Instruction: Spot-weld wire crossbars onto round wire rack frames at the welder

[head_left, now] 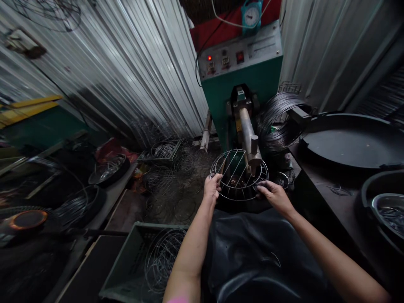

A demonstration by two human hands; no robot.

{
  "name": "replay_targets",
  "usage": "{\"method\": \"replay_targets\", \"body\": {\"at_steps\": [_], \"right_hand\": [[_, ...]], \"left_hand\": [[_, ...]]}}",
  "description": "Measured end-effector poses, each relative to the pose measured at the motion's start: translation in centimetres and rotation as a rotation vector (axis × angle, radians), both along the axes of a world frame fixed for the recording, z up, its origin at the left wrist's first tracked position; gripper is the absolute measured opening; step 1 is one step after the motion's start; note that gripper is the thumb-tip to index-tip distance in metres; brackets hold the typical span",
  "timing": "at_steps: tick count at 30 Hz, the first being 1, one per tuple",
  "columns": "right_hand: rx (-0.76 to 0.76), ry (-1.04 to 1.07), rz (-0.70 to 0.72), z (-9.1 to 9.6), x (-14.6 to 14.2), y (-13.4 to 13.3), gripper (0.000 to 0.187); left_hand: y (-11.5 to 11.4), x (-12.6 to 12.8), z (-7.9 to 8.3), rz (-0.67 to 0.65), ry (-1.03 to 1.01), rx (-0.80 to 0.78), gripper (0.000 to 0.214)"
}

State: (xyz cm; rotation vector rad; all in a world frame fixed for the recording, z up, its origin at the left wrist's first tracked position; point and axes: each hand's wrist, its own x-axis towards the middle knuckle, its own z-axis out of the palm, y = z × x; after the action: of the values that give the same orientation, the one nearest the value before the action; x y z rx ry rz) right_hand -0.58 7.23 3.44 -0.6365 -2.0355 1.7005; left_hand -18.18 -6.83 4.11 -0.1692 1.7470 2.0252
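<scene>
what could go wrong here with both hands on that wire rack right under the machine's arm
Both hands, left hand and right hand, grip the rim of the round wire rack close to the machine's metal arm; fingers could get pinched or burned if it actuates. The bare hands may also be cut by wire ends. The loose wire coil beside the arm could snag the rack.
</scene>
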Motion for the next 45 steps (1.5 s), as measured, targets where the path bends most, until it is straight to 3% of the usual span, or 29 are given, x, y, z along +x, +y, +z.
{"method": "replay_targets", "body": {"at_steps": [17,26,32,36,38,41,45], "right_hand": [[0.024,0.034,-0.005,0.0,-1.5,0.8,0.035],[-0.061,0.029,-0.03,1.1,-1.6,0.8,0.032],[-0.126,0.059,-0.256,-1.1,1.8,0.7,0.045],[-0.113,-0.115,-0.188,-3.7,5.6,0.8,0.051],[-0.143,-0.155,-0.168,-4.0,6.5,0.6,0.049],[-0.17,-0.011,-0.169,-2.4,5.6,-0.3,0.042],[-0.169,0.139,-0.058,0.5,2.0,-1.4,0.035]], "left_hand": [[0.9,-1.2,0.0,0.029,-0.103,-0.046,0.025],[1.5,-1.2,-0.4,0.059,-0.141,-0.016,0.026],[1.5,-1.2,-0.7,0.067,-0.16,-0.013,0.028],[1.3,-1.0,-0.5,0.07,-0.152,0.0,0.027],[1.1,-0.7,-0.3,0.079,-0.143,0.007,0.028],[1.0,0.2,-0.1,0.095,-0.096,0.03,0.03],[1.0,1.2,0.1,0.128,-0.082,0.039,0.031]]}}
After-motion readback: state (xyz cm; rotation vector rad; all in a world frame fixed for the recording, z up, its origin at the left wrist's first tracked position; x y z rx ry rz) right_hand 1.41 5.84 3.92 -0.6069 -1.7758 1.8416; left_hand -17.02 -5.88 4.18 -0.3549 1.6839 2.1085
